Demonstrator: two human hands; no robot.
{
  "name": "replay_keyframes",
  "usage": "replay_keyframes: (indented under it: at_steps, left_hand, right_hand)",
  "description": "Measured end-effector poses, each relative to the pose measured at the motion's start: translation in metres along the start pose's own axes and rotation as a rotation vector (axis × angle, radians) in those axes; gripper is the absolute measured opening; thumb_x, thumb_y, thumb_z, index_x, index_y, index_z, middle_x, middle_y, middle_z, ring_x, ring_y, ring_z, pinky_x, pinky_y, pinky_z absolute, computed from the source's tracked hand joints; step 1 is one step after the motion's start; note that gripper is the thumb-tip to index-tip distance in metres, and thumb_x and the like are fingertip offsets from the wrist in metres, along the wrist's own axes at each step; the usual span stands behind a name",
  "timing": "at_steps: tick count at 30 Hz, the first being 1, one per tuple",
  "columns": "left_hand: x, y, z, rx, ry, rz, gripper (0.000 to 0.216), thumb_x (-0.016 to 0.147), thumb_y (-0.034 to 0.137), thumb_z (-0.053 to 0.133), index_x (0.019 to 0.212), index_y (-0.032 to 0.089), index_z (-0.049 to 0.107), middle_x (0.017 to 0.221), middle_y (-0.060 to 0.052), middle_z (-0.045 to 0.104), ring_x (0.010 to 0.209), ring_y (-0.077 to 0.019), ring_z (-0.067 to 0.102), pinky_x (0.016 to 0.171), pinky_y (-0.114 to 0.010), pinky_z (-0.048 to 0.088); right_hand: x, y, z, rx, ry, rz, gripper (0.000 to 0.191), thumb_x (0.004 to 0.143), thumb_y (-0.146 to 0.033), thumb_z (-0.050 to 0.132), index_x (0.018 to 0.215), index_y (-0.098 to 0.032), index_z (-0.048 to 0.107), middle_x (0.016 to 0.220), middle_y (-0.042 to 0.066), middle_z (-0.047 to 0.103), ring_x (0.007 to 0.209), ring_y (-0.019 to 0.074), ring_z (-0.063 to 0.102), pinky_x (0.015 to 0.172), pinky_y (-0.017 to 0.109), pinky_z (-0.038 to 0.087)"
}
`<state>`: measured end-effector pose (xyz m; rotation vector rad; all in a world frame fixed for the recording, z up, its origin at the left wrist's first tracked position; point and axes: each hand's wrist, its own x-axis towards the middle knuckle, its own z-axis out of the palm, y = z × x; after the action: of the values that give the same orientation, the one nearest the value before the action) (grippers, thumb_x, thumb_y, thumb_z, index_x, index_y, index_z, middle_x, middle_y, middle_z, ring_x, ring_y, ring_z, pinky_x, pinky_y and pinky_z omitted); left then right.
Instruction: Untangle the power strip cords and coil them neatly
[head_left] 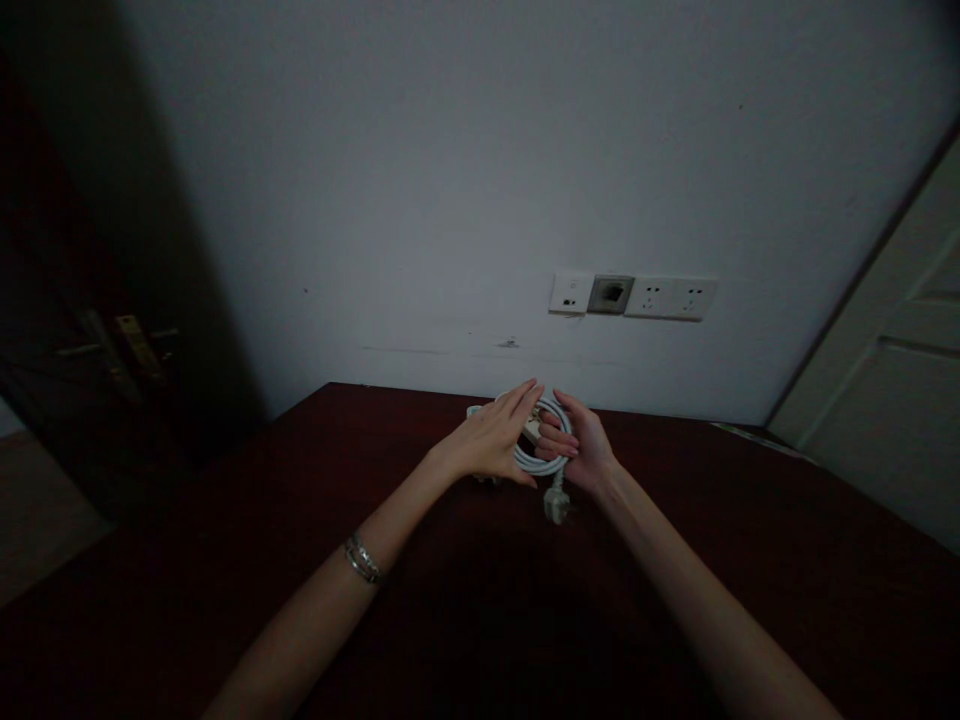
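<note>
A white power cable (544, 466) is wound into a round coil, held up above the dark red tabletop. My left hand (486, 438) cups the coil's left side, fingers along its top and thumb at its bottom. My right hand (589, 447) is closed around the right side, its fingers through the loop. From the bottom of the coil hangs the cable's plug (556, 503). A pale piece (532, 427), perhaps part of a power strip, shows through the loop. Another whitish end (473, 410) peeks out behind my left hand, which hides most of it.
The dark red table (337, 600) reaches back to a pale wall (420, 200). A row of wall sockets (670, 298) sits above its back edge, right of centre. A dark door with a handle (135, 345) stands at left, and a pale panelled door (900, 370) at right.
</note>
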<state>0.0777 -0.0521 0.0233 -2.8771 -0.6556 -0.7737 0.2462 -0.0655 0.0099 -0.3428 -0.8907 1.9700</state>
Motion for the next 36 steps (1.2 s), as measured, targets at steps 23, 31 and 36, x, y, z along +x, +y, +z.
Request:
replay_keyframes:
  at_steps: [23, 31, 36]
  left_hand:
    - [0.000, 0.012, 0.005, -0.011, 0.064, -0.183, 0.090, 0.058, 0.034, 0.073, 0.133, 0.017, 0.025, 0.124, -0.015, 0.043, 0.108, -0.0349, 0.051, 0.084, -0.045, 0.046]
    - [-0.001, -0.011, -0.002, -0.366, -0.023, -0.080, 0.123, 0.053, 0.041, 0.077, 0.143, 0.015, -0.002, 0.148, -0.021, 0.011, 0.136, -0.0323, 0.017, 0.107, -0.046, 0.026]
    - [-0.028, -0.070, -0.002, -0.592, -0.383, -0.214, 0.103, 0.057, 0.033, 0.073, 0.141, 0.015, 0.018, 0.139, -0.015, 0.039, 0.123, -0.0267, 0.042, 0.100, -0.038, 0.036]
  right_hand:
    - [-0.004, -0.009, 0.003, -0.186, 0.069, 0.041, 0.040, 0.084, -0.036, 0.053, 0.050, -0.017, 0.041, 0.028, -0.011, 0.025, 0.026, 0.0023, 0.014, 0.032, 0.016, 0.024]
    - [-0.002, -0.011, -0.003, -0.034, -0.006, 0.057, 0.040, 0.088, -0.036, 0.045, 0.053, -0.016, 0.041, 0.030, -0.011, 0.023, 0.028, 0.0028, 0.013, 0.036, 0.016, 0.028]
    - [-0.003, -0.015, 0.000, 0.007, -0.014, 0.042, 0.041, 0.089, -0.035, 0.045, 0.053, -0.017, 0.038, 0.031, -0.011, 0.021, 0.028, 0.0024, 0.014, 0.037, 0.016, 0.029]
